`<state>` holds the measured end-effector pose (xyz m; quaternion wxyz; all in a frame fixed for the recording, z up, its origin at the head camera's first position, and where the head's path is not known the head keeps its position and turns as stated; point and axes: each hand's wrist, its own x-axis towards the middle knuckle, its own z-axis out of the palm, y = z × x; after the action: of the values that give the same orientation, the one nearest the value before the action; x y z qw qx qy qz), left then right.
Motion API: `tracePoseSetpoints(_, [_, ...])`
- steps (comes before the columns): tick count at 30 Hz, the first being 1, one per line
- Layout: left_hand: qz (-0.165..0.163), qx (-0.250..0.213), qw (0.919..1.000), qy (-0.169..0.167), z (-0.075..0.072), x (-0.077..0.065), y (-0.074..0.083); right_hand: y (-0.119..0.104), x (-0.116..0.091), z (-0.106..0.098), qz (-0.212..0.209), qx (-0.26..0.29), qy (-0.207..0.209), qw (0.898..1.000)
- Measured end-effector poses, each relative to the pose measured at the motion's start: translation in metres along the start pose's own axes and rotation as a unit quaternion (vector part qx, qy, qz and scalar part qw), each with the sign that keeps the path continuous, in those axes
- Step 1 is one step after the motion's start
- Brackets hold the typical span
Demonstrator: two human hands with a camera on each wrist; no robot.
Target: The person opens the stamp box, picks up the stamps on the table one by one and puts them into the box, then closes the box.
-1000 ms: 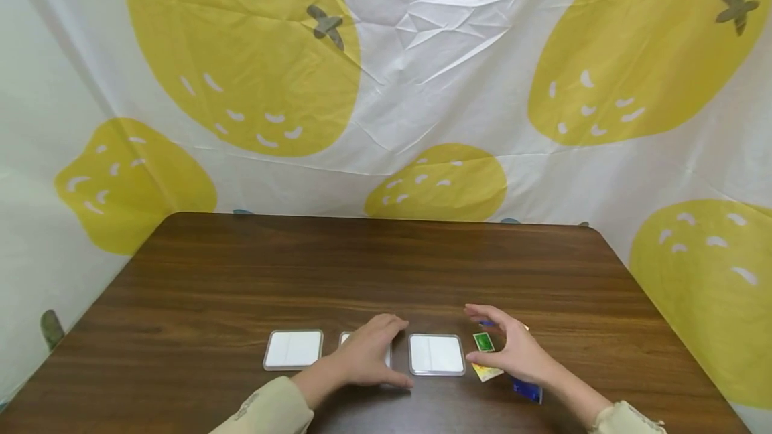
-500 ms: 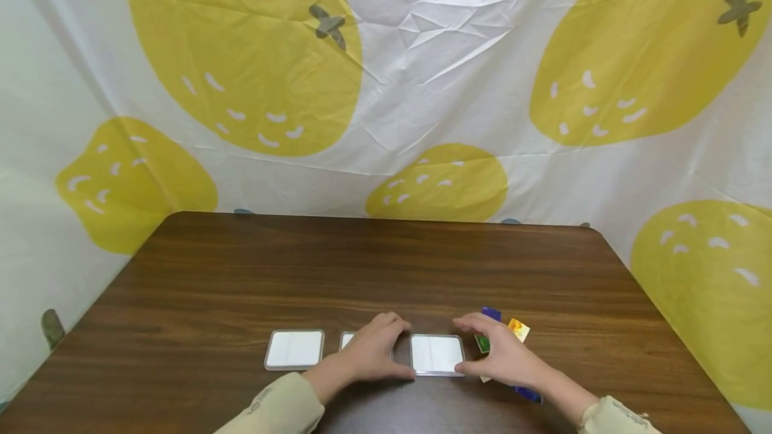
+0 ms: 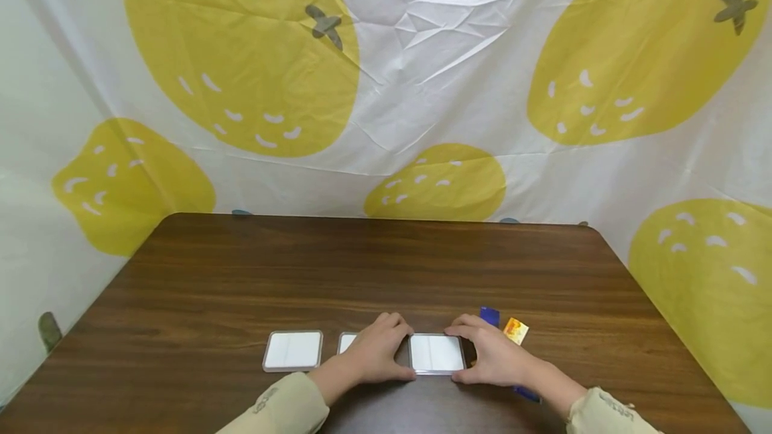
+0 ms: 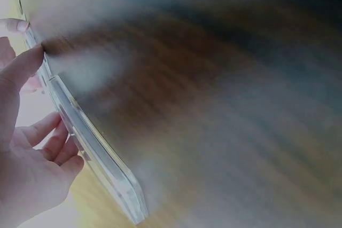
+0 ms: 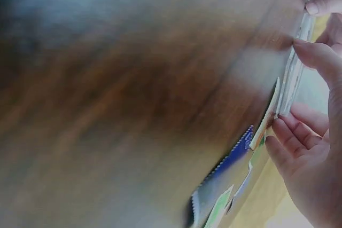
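Note:
A flat clear plastic case (image 3: 430, 353) with a white insert lies between both hands. My left hand (image 3: 378, 348) holds it by the left corners, thumb at the near edge and fingers at the far edge. At the right corners my right hand (image 3: 497, 353) grips the same case the same way. Both thumbs press the near rim, as the right wrist view shows. A second clear case (image 3: 346, 341) is mostly hidden under my left hand. Close beside my right hand lie postage stamps with toothed edges, among them a blue stamp (image 5: 230, 158) and a green-edged stamp (image 5: 219, 209).
Further left on the brown wooden table (image 3: 362, 266) is a third clear case (image 3: 293, 349). Beyond my right hand lie a blue stamp (image 3: 490, 315) and a yellow stamp (image 3: 515, 330); another blue stamp (image 3: 527, 394) shows below the wrist. A lemon-patterned cloth (image 3: 434, 99) hangs behind.
My right hand has moved left from over the stamps to the right side of the case, uncovering the far blue and yellow stamps. My left hand has shifted slightly right to its corners.

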<state>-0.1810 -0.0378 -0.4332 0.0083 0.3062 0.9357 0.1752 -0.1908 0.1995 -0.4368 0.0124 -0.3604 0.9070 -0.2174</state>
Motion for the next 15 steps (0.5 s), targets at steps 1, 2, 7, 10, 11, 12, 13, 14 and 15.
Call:
tracePoseSetpoints(1, [0.001,0.0,1.0,0.0,-0.0003,-0.0002,0.0001,-0.0004,0.0005,-0.0004,0.001,-0.001,-0.003,1.0])
tracePoseSetpoints(2, [0.002,0.0,1.0,0.001,-0.0005,-0.0003,0.0001,-0.0007,0.001,-0.0009,0.002,-0.004,-0.004,1.0])
tracePoseSetpoints(7, [0.001,0.0,1.0,-0.001,-0.0005,-0.0001,0.0,-0.0008,0.0015,-0.0009,0.005,-0.004,0.0,1.0])
tracePoseSetpoints(10, [0.001,0.004,1.0,-0.004,-0.0005,0.0004,-0.0004,0.0002,0.0016,-0.0002,0.004,0.0,0.006,1.0])
tracePoseSetpoints(11, [0.001,0.006,1.0,-0.005,-0.0005,0.0007,-0.0006,0.0004,0.0017,-0.0001,0.003,0.001,0.008,1.0])
tracePoseSetpoints(12, [0.002,0.008,1.0,-0.005,-0.0007,0.0009,-0.0007,0.0006,0.002,-0.0003,0.002,0.003,0.01,1.0])
tracePoseSetpoints(13, [0.002,0.009,0.9999,-0.007,-0.0009,0.0011,-0.0008,0.0006,0.0024,-0.0006,0.001,0.004,0.012,1.0])
tracePoseSetpoints(14, [0.002,0.011,0.9999,-0.008,-0.0011,0.0012,-0.001,0.0007,0.0026,-0.0011,0.0,0.005,0.013,1.0])
tracePoseSetpoints(15, [0.001,0.012,0.9999,-0.009,-0.0014,0.0012,-0.001,0.0006,0.003,-0.0016,-0.001,0.005,0.016,1.0])
